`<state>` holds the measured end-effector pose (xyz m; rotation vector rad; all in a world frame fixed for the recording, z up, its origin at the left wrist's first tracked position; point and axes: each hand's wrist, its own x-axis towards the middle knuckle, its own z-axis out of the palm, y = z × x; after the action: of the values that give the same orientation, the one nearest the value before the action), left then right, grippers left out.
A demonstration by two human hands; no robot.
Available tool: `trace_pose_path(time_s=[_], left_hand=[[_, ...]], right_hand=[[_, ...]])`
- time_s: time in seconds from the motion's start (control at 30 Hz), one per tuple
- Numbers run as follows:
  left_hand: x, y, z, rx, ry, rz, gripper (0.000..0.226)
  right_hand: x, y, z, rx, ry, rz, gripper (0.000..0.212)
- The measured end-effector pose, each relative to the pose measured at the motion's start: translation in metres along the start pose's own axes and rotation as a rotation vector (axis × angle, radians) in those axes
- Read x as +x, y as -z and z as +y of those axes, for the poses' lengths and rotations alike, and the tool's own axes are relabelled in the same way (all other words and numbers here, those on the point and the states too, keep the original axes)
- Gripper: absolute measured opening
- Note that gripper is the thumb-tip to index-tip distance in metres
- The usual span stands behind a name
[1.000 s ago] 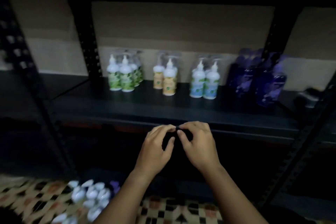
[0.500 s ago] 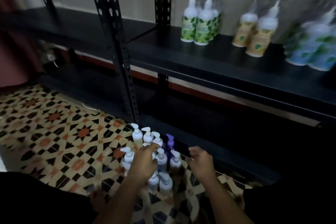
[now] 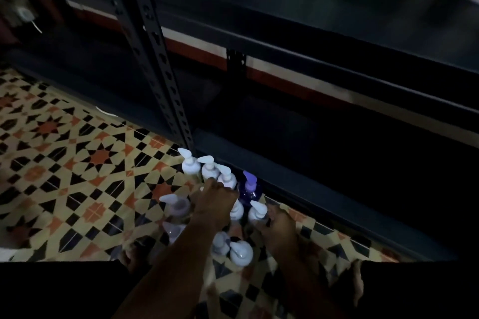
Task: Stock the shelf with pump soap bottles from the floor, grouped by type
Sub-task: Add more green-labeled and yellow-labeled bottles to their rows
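From the head view, the gaze has dropped from the shelf to the cluster of pump bottles on the tiled floor. The left hand now lies over the white pumps beside the purple bottle; the right hand touches a white one. Whether either grip has clenched, I cannot tell; a fresh pick seems to be starting.
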<state>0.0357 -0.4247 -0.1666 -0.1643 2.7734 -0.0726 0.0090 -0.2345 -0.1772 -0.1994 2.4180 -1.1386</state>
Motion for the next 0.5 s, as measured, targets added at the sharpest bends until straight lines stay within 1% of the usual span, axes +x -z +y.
trace_pose_path(time_s=[0.07, 0.13, 0.23, 0.27, 0.3, 0.37, 0.43, 0.5], left_hand=[[0.004, -0.002, 0.001, 0.024, -0.005, 0.013, 0.02], [0.011, -0.002, 0.002, 0.06, -0.013, 0.019, 0.019], [0.013, 0.001, 0.0, 0.073, -0.021, 0.034, 0.022], [0.013, -0.002, -0.002, 0.057, -0.032, 0.054, 0.022], [0.012, -0.004, -0.003, 0.032, -0.026, 0.052, 0.023], [0.01, -0.009, -0.006, -0.077, -0.004, 0.03, 0.024], [0.008, -0.009, -0.01, -0.261, 0.004, 0.032, 0.022], [0.002, 0.0, -0.014, -0.413, -0.041, 0.127, 0.023]], right_hand=[[0.005, -0.005, 0.006, 0.009, 0.028, 0.043, 0.042], [0.013, -0.013, 0.017, -0.026, 0.037, 0.088, 0.042], [0.015, -0.016, 0.024, -0.085, 0.05, 0.121, 0.028], [0.013, -0.014, 0.022, -0.084, 0.071, 0.124, 0.021], [0.009, -0.011, 0.018, -0.073, 0.094, 0.122, 0.018], [0.003, -0.004, 0.013, -0.023, 0.128, 0.101, 0.027], [0.0, 0.002, 0.009, 0.018, 0.143, 0.1, 0.028], [-0.003, 0.01, 0.004, 0.066, 0.182, 0.075, 0.029]])
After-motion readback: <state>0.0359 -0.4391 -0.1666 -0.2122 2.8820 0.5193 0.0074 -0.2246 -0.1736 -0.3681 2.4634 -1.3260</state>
